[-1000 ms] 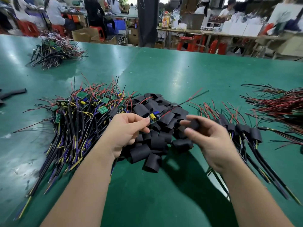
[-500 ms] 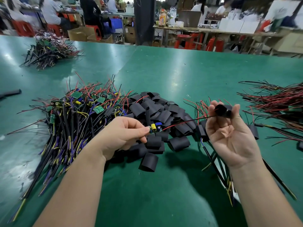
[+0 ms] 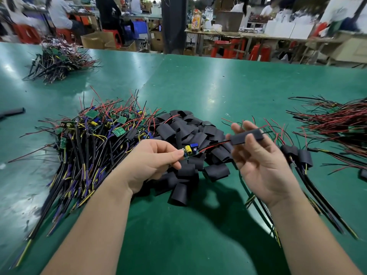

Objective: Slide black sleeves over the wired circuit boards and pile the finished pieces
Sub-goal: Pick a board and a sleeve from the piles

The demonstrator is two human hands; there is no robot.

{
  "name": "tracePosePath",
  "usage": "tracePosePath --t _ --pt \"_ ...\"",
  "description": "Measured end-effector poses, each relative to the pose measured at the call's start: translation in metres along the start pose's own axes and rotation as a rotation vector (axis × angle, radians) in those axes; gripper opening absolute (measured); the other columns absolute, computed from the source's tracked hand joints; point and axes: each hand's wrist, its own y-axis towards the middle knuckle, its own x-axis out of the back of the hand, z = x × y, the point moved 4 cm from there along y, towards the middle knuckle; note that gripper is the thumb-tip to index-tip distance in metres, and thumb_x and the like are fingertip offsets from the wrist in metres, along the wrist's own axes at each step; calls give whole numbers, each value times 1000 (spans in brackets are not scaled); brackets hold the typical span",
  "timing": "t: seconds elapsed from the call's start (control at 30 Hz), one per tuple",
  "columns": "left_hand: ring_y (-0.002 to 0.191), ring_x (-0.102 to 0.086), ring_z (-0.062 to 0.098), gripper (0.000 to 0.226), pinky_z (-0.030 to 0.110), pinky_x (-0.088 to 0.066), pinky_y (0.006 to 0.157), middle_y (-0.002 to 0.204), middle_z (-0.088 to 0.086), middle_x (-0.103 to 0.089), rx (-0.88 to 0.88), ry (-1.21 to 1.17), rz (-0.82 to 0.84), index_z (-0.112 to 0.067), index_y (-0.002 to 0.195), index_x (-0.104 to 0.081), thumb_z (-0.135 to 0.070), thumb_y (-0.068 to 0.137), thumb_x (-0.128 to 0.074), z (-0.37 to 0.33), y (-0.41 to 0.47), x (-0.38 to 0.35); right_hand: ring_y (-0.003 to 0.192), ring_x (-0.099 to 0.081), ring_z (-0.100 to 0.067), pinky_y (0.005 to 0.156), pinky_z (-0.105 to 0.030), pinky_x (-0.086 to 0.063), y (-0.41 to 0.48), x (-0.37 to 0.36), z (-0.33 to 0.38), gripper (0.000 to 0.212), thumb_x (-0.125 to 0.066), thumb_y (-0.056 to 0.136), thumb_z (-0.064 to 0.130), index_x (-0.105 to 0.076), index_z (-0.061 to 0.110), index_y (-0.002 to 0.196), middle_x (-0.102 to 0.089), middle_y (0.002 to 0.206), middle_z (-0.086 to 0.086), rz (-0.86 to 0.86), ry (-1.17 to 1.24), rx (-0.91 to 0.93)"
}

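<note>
A dark pillar (image 3: pixel 173 24) stands beyond the glossy green table (image 3: pixel 218 80), red stools (image 3: pixel 224 49) under far workbenches (image 3: pixel 258 35).

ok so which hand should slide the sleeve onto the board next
Right, probably. The right hand pinches the black sleeve, which appears threaded on the red and black wires running to the circuit board. The left hand pinches that board, so it serves better as the anchor.

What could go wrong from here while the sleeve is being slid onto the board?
The black sleeve in the right hand sits only on the thin wires; pulling hard might strain their joints. The circuit board, merely pinched by the left hand, may slip, or its tall parts might snag the sleeve's mouth.
</note>
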Motion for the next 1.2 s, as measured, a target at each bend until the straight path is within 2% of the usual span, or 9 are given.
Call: tracePosePath --t 0.17,0.3,0.43,0.53,0.67,0.83,0.97,1.03,1.2 --pt "31 -22 -1 23 11 -17 33 38 -5 -50 -71 4 58 -3 70 -56 -11 91 -57 -3 -3 -17 88 -70 -12 68 -18 -54 -6 -15 -29 29 -61 70 7 -57 13 99 -71 110 -7 60 -32 -63" --pt "31 -24 0 20 11 -19 33 41 -4 -54 -121 1 28 -3 70 -58 -9 90 -58 -6 -2 -18 88 -71 -17 73 -23 -57 -7 -17 -32 26 -61 72 12 -56 12 97 -71 109 -12 80 20 -101" --pt "32 -38 -4 18 6 -28 35 56 3 -64 -167 43 -27 -5 69 -63 -4 87 -63 -5 -1 -18 84 -72 -18 70 -24 -57 -9 -19 -35 24 -63 71 16 -58 10 93 -73 103 -12 93 9 -121" --pt "37 -46 -5 16 4 -33 42 55 -3 -65 -203 106 -15 -6 70 -66 -4 86 -65 -3 -1 -21 86 -71 -18 71 -23 -55 -10 -21 -38 28 -67 67 18 -58 11 92 -73 102 -10 87 -114 -85" --pt "52 -59 3 10 11 -43 53 62 1 -70 -242 162 -53 -1 75 -70 -5 85 -68 -3 -1 -21 89 -69 -13 69 -18 -52 -12 -23 -39 34 -72 63 24 -60 11 92 -73 105 -7 76 -269 22" --pt "34 -38 -1 9 10 -29 38 48 -7 -61 -223 111 -58 2 79 -68 -4 86 -66 -4 -3 -23 92 -70 -15 68 -19 -52 -15 -24 -36 33 -72 63 20 -59 11 92 -73 105 -9 113 -196 28" --pt "38 -40 5 8 15 -30 36 51 -7 -62 -150 22 -38 -7 80 -69 -11 86 -65 -5 -4 -23 87 -70 -15 63 -21 -51 -15 -28 -36 39 -73 60 22 -57 12 95 -73 105 -7 150 -94 -50" --pt "39 -39 5 17 13 -27 36 55 -6 -63 -90 -86 -35 -15 72 -68 -16 88 -63 -3 -2 -25 86 -71 -16 63 -22 -54 -15 -28 -36 40 -73 59 20 -57 13 94 -73 107 -7 151 -17 -68" --pt "39 -37 4 23 13 -24 35 61 -2 -65 -74 -168 -37 -17 67 -68 -16 89 -61 0 2 -27 88 -71 -20 73 -26 -56 -14 -27 -37 23 -73 59 15 -68 20 82 -71 110 -9 160 57 -90"
